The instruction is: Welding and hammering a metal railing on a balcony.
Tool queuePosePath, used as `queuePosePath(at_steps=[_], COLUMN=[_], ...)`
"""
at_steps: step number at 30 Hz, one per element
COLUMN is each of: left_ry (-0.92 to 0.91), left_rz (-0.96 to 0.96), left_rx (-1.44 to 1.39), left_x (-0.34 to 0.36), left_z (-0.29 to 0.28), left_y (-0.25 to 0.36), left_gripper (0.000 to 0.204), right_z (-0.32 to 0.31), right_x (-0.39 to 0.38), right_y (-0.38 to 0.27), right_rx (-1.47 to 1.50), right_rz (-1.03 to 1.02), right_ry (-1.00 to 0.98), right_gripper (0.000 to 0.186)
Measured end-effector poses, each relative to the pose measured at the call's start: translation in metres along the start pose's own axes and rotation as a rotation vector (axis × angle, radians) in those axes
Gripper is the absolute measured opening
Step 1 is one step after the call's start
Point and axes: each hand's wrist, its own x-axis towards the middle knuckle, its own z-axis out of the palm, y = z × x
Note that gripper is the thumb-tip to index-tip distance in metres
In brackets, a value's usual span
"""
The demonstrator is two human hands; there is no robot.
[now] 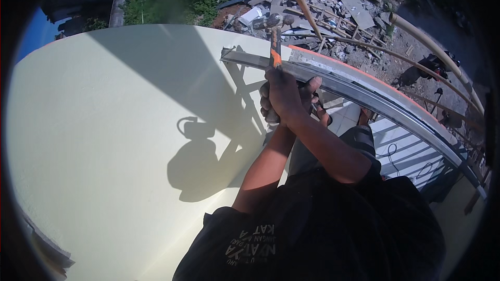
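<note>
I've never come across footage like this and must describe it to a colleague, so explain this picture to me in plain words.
There is no machine here, just a person's two bare hands. The single picture comes from a wide fisheye camera on that person's head, looking down, so straight edges bend near the rim.

The right hand has its fingers closed round the handle of a hammer, whose head points away from the person. The left hand is mostly hidden behind it; what it grips, I cannot tell.

By the hands runs a long metal rail. The big pale surface is a wall, bearing the person's shadow. Beyond lie rubble and pale brown poles.
</note>
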Motion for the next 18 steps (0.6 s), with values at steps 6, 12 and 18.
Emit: queuePosePath(at_steps=[6,12,18], left_ry=[-0.007,-0.044,0.362], left_rz=[-0.131,-0.065,-0.180], left_rx=[-0.003,-0.022,0.292], left_x=[0.001,-0.002,-0.007], left_z=[-0.002,0.001,0.031], left_y=[0.002,0.008,0.027], left_gripper=[0.041,0.049,0.045], right_z=[0.000,-0.001,-0.004], right_x=[0.000,0.001,0.005], right_y=[-0.005,-0.003,-0.003], right_rx=[-0.075,0.142,0.019], right_rz=[0.158,-0.082,0.075], right_ry=[-0.127,-0.009,0.008], right_gripper=[0.025,0.026,0.033])
